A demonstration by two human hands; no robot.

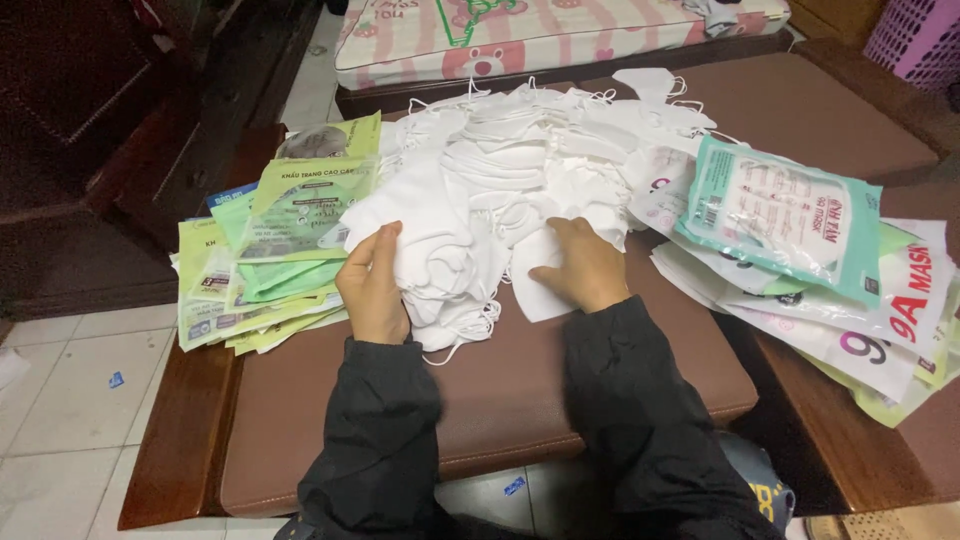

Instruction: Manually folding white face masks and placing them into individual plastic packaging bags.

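A big heap of white face masks point(520, 170) with thin ear loops lies on a brown cushioned bench point(330, 420). My left hand point(372, 285) grips the left edge of a small stack of white masks point(440, 270) at the near side of the heap. My right hand point(580, 265) rests flat on a single white mask point(535, 290) next to that stack, fingers together and pressing down. Both arms wear black sleeves.
Green mask packets point(290, 240) are piled at the left of the bench. More packets, teal, white and red point(800, 240), are stacked at the right. A pink patterned mattress point(540, 35) lies behind. White tiled floor point(70, 400) shows at the left; a pink basket point(915, 35) stands far right.
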